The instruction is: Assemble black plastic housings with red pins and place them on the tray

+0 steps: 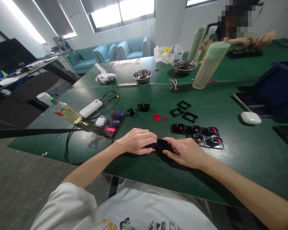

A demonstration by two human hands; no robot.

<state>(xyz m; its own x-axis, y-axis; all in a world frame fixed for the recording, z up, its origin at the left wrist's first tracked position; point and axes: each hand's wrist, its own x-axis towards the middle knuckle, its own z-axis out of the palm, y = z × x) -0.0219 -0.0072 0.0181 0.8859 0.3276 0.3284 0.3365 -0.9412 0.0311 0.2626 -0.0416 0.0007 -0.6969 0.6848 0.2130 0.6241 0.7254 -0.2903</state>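
Observation:
A black plastic part point(162, 144) sits low over the green table, between my two hands. My left hand point(139, 140) grips its left end, fingers curled over it. At its right end my right hand point(185, 151) closes with thumb and fingers. My fingers cover much of the part, so its full shape is hidden. Beyond it lie several small red pieces point(156, 117) and thin black frames point(190, 117). Black assemblies with red inserts point(206, 135) stand in rows right of my hands. Small black blocks point(143, 107) are farther back on the left.
On the left are an oil-coloured bottle point(67, 111), a white power bank point(91, 108), cables and a phone point(114, 124). Metal bowls point(142, 76) and a tall bottle point(210, 67) stand farther back. A white case point(251, 118) and blue bin point(278, 83) are right. Another person's hands point(254, 41) work across the table.

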